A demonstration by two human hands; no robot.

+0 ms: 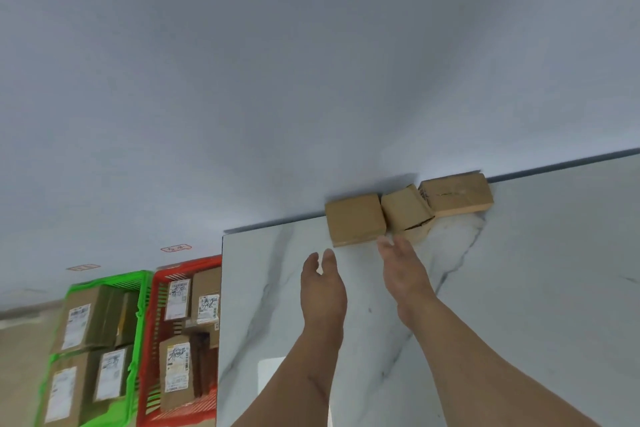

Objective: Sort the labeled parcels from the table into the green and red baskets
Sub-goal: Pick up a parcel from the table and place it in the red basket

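We see both hands stretched out over a white marble-patterned table (519,288), neither one grasping anything. The left hand (322,284) floats above the tabletop with fingers straight and a little spread, released and apart from every parcel. Just ahead of its fingertips, and slightly to their right, lies the left parcel (355,224), a plain brown box set against the wall (311,62). The right hand (403,269) is also loose and unclenched, its fingers reaching forward; their tips come up to the near edge of the middle parcel (405,210), though we cannot tell whether they truly touch it. That middle box sits tilted, wedged between the left parcel and the right parcel (455,194), which lies further ahead and to the right of the right hand, also along the wall. Well to the left of the left hand, down beside the table, stand the two baskets side by side: the red basket (156,322) next to the table edge and the green basket (138,315) beyond it. Both hold brown boxes with white printed labels facing up.
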